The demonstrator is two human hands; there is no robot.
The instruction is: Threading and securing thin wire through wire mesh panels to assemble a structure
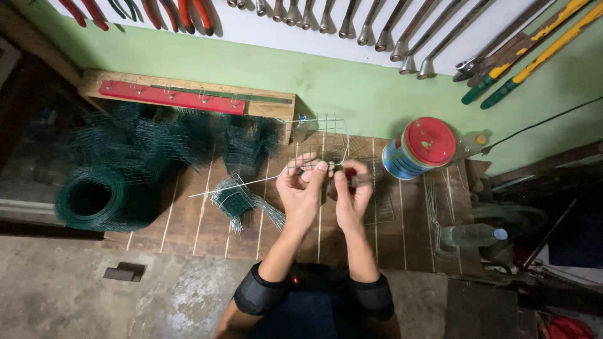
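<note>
My left hand (304,188) pinches a thin straight wire (239,184) that runs out to the left over the wooden boards. A silver wire mesh piece (319,143) stands upright just above my fingers. My right hand (352,191) grips a small plier-like tool (359,180) with a dark red handle, held close to the left fingertips at the mesh's lower edge. Both hands hover over the wooden bench (188,220).
A roll of green wire mesh (100,198) and heaps of green mesh pieces (182,135) lie at left. A small green mesh bundle (233,199) sits near my left wrist. A red-lidded tin (422,147) and clear plastic bottle (470,235) stand at right. Wrenches and pliers hang on the wall.
</note>
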